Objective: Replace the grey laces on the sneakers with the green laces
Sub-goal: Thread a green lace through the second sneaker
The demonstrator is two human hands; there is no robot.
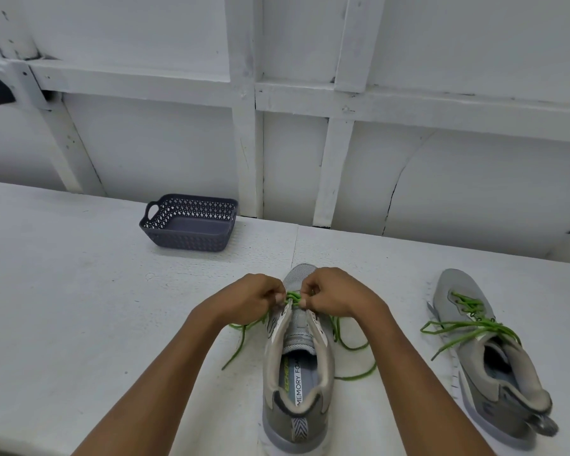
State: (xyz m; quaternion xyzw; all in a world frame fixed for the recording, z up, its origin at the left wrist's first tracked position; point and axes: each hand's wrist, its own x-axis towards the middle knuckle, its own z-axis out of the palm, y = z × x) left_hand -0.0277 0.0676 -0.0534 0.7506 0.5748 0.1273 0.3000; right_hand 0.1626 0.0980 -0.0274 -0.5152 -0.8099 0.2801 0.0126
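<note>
A grey sneaker [297,373] stands on the white table in front of me, heel towards me, toe away. A green lace [352,360] crosses its lowest eyelets near the toe, and both loose ends trail onto the table on either side. My left hand [254,297] pinches the lace at the left eyelet row. My right hand [333,296] pinches it at the right eyelet row. A second grey sneaker [494,373] lies to the right, laced with another green lace [464,324] whose ends hang loose. No grey laces are in view.
A dark grey plastic basket [188,238] sits at the back of the white table [79,307], left of centre, with nothing visible inside. A white panelled wall [310,126] runs right behind the table. A dark cable hangs at the far left.
</note>
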